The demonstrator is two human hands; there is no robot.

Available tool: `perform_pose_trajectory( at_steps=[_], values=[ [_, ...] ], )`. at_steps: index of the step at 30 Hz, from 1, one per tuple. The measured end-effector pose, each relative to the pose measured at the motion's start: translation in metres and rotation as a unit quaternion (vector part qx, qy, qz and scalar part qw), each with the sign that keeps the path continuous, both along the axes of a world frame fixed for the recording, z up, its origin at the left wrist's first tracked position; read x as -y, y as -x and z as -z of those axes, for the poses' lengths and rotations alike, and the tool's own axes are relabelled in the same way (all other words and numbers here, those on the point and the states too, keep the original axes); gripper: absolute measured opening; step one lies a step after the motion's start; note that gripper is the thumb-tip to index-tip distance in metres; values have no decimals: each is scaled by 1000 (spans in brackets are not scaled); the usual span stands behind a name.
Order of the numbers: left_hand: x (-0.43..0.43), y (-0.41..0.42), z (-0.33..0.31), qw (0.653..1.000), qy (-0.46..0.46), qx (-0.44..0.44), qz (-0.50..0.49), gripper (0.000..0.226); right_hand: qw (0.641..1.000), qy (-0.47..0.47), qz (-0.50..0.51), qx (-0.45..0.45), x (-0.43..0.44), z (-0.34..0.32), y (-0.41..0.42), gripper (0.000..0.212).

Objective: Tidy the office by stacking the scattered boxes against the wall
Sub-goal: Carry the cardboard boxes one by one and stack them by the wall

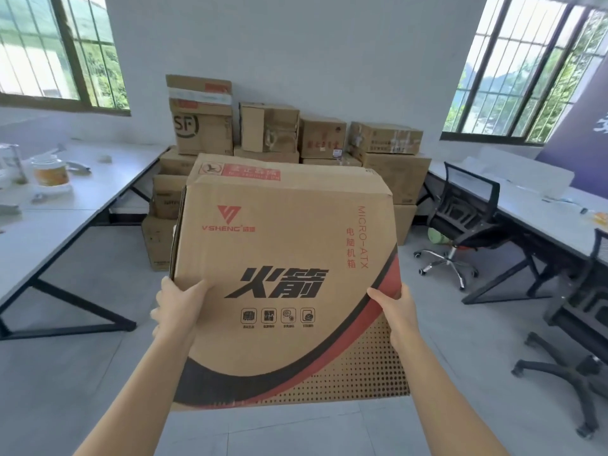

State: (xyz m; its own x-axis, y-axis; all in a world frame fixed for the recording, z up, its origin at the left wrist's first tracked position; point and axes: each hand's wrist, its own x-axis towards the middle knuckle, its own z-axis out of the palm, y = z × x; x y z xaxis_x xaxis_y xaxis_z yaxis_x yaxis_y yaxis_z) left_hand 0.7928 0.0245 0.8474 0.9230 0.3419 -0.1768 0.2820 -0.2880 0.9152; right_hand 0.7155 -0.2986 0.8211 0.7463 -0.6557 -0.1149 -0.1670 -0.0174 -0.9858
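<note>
Left of the box stack [269, 126] runs a white desk [98, 192]. Before the stack, the left hand [179, 307] and right hand [396, 311] hold the raised VSHENG box [286, 251], fingers curled round its side edges. Grey floor [424, 324] lies open between. Right of the stack stand a black chair [467, 212] and another desk [543, 218].

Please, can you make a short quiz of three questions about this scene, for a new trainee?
1. True or false: the left hand and the right hand both hold the VSHENG box.
2. Fill in: the black office chair stands to the ___ of the pile of boxes at the wall.
3. The SF box is: A in the pile of boxes; B on the office chair; C in the hands.
Key: 1 true; 2 right; 3 A.
</note>
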Motion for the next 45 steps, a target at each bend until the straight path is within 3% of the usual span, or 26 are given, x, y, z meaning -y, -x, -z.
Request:
perform_pose_trajectory(
  at_steps=[6, 10, 13, 20, 30, 33, 37, 45],
  values=[
    [48, -88, 12, 999, -24, -24, -10, 64, 1000, 1, -4, -12, 42, 17, -93, 72],
    [81, -163, 28, 998, -23, -51, 18, 62, 1000, -10, 8, -26, 74, 37, -158, 46],
    [105, -226, 39, 996, -21, -79, 32, 62, 999, -13, 9, -30, 95, 39, -213, 40],
    [164, -368, 62, 987, -23, -128, 91, 66, 995, -8, 65, -70, 138, 52, -315, 48],
    [240, -504, 104, 970, -52, -200, 131, 64, 985, -16, 105, -138, 210, 95, -433, 53],
    [265, -558, 114, 968, -65, -205, 132, 64, 985, -32, 100, -139, 235, 112, -482, 50],
    [311, -644, 115, 967, -90, -196, 133, 65, 986, -53, 98, -127, 279, 125, -566, 69],
    [408, -822, 49, 987, -64, -120, 89, 73, 994, -63, 71, -57, 376, 66, -755, 53]
  ],
)
